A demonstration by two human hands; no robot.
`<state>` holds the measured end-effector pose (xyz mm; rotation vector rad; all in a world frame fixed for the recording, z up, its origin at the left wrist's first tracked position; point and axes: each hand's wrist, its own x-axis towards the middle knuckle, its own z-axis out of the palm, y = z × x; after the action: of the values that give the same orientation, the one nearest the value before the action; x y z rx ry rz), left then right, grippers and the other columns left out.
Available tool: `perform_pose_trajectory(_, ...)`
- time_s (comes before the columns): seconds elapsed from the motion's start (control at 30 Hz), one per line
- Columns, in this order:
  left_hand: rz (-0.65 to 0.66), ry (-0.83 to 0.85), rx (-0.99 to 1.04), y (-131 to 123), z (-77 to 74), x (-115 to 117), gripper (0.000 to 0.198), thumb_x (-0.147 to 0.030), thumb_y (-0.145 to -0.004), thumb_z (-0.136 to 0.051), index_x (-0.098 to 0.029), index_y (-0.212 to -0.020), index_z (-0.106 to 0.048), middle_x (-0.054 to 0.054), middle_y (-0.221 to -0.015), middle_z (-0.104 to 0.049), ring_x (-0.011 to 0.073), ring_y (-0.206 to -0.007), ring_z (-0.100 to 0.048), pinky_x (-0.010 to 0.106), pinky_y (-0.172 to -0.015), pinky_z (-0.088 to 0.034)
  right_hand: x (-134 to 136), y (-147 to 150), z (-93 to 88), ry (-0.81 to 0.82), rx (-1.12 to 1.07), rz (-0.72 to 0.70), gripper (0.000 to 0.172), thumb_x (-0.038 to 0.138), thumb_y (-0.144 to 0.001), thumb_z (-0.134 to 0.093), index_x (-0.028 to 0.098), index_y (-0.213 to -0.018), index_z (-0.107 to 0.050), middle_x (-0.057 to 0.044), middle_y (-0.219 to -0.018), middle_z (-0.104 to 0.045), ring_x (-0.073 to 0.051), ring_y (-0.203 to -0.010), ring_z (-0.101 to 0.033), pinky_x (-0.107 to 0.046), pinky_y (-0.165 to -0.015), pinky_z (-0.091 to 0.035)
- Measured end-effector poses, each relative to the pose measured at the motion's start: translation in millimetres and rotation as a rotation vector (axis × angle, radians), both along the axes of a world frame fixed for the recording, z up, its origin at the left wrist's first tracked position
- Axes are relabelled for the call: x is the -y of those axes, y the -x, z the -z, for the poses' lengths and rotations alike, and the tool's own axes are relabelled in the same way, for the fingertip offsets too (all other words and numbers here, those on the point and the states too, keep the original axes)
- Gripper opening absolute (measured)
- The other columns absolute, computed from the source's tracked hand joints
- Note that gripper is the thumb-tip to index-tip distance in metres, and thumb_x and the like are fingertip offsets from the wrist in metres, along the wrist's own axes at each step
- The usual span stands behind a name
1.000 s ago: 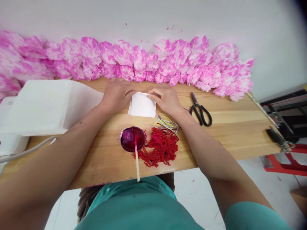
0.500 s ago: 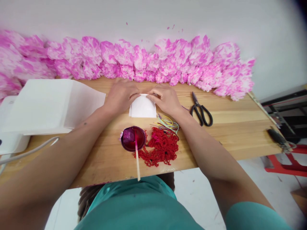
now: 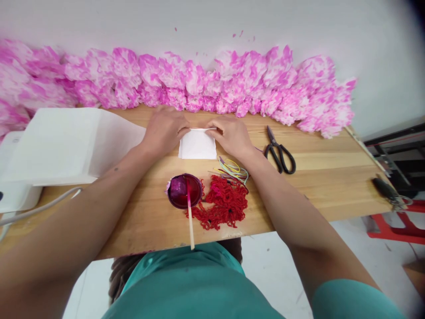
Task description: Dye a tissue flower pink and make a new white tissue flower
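A small folded stack of thin white paper [image 3: 198, 145] lies on the wooden table in front of me. My left hand [image 3: 167, 125] is closed at its far left corner, thumb and fingers pinching the edge. At the far right corner my right hand [image 3: 230, 134] grips the same paper between thumb and fingers. The far edge between the thumbs looks straight and folded. Closer to me stands a bowl of dark magenta dye [image 3: 184, 191] with a wooden stick [image 3: 190, 223] leaning out over its rim. Red yarn [image 3: 226, 201] is heaped beside the bowl.
Pink-and-white paper flowers [image 3: 186, 79] line the wall. Large white sheets [image 3: 59, 144] lie on a white device at left, with a cable [image 3: 43, 206] running from it. Coloured threads [image 3: 232, 170] lie by my right wrist, black-handled scissors [image 3: 279, 153] beyond. A red stool [image 3: 393, 226] stands at right.
The paper's far edge has gone from bowed to straight and flat, and the paper looks slightly shorter. My hands have shifted slightly apart, still holding its corners.
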<state>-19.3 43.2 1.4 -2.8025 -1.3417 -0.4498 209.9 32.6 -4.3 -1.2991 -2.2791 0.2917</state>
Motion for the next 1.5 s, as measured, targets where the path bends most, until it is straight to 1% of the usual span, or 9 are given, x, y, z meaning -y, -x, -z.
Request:
perform_pose_trajectory(0.23,-0.015,-0.017,-0.029,3.5,0.1,-0.8,0.032,-0.029,-0.099,-0.042,-0.020,-0.089,-0.072,0.009,-0.098,-0.074,0.0277,-0.096,-0.057,0.048,-0.093,-0.037,-0.7,-1.3,0.1,-0.064,0.077,-0.021,0.017,0.024,-0.094,-0.058,0.023,-0.092,-0.075,-0.007,-0.097,-0.075,-0.026,-0.096,-0.061,-0.042,-0.087,-0.045)
perform_pose_trajectory(0.37,-0.025,-0.014,-0.004,4.5,-3.6,0.6,0.029,-0.034,-0.100,-0.045,-0.020,-0.089,-0.068,0.007,-0.098,-0.073,0.0255,-0.098,-0.053,0.045,-0.095,-0.036,-1.8,-1.9,3.2,-0.110,0.118,-0.009,0.019,0.029,-0.096,-0.056,0.025,-0.095,-0.075,-0.008,-0.096,-0.073,-0.028,-0.097,-0.059,-0.044,-0.086,-0.046)
perform_pose_trajectory(0.5,-0.037,0.011,0.069,3.4,-6.9,2.1,0.028,-0.036,-0.098,-0.046,-0.022,-0.083,-0.065,0.006,-0.091,-0.071,0.0257,-0.098,-0.050,0.044,-0.095,-0.034,-2.1,-1.2,3.8,-0.106,0.148,-0.004,0.021,0.029,-0.097,-0.053,0.024,-0.095,-0.074,-0.010,-0.095,-0.071,-0.029,-0.098,-0.059,-0.045,-0.085,-0.047)
perform_pose_trajectory(0.7,-0.059,0.005,0.034,2.2,-8.8,4.4,0.030,-0.030,-0.097,-0.042,-0.021,-0.080,-0.065,0.006,-0.088,-0.070,0.0242,-0.094,-0.051,0.045,-0.094,-0.035,-2.2,-0.9,3.3,-0.084,0.141,-0.014,0.025,0.031,-0.099,-0.050,0.024,-0.095,-0.073,-0.010,-0.098,-0.071,-0.030,-0.100,-0.059,-0.045,-0.087,-0.045)
perform_pose_trajectory(0.8,-0.084,-0.005,0.032,1.2,-8.8,3.9,0.026,-0.026,-0.094,-0.045,-0.020,-0.080,-0.066,0.006,-0.086,-0.071,0.0231,-0.090,-0.054,0.040,-0.087,-0.039,-2.7,-1.1,3.4,-0.095,0.143,-0.013,0.025,0.030,-0.100,-0.049,0.023,-0.096,-0.073,-0.010,-0.098,-0.070,-0.028,-0.100,-0.058,-0.043,-0.085,-0.045)
perform_pose_trajectory(0.97,-0.191,0.051,-0.104,-3.0,-15.8,1.3,0.022,-0.019,-0.087,-0.048,-0.016,-0.085,-0.070,0.010,-0.092,-0.072,0.0230,-0.082,-0.059,0.035,-0.069,-0.038,-5.9,-1.2,4.7,-0.132,0.128,-0.009,0.023,0.031,-0.099,-0.051,0.023,-0.095,-0.072,-0.009,-0.094,-0.069,-0.027,-0.097,-0.057,-0.040,-0.082,-0.044)
perform_pose_trajectory(1.13,-0.143,-0.002,-0.140,-0.9,-16.9,0.5,0.019,-0.017,-0.082,-0.050,-0.019,-0.072,-0.067,0.010,-0.079,-0.070,0.0245,-0.075,-0.060,0.035,-0.064,-0.036,-7.2,2.7,6.5,-0.101,0.150,0.025,0.023,0.027,-0.099,-0.051,0.021,-0.092,-0.072,-0.011,-0.097,-0.069,-0.028,-0.099,-0.057,-0.041,-0.083,-0.043)
perform_pose_trajectory(1.37,-0.081,-0.080,-0.302,3.0,-18.9,13.1,0.035,-0.022,-0.096,-0.037,-0.019,-0.078,-0.066,0.009,-0.084,-0.065,0.0235,-0.080,-0.058,0.038,-0.064,-0.037,-1.3,9.1,6.2,-0.145,0.198,0.039,0.027,0.026,-0.100,-0.046,0.021,-0.099,-0.072,-0.010,-0.099,-0.070,-0.027,-0.095,-0.058,-0.039,-0.080,-0.042)
perform_pose_trajectory(1.5,-0.109,-0.054,-0.239,2.4,-11.9,15.7,0.030,-0.021,-0.096,-0.040,-0.016,-0.082,-0.066,0.014,-0.089,-0.066,0.0289,-0.090,-0.061,0.040,-0.070,-0.040,4.2,10.6,-0.3,-0.091,0.242,0.072,0.024,0.024,-0.098,-0.049,0.020,-0.099,-0.072,-0.011,-0.101,-0.070,-0.027,-0.093,-0.060,-0.039,-0.076,-0.040)
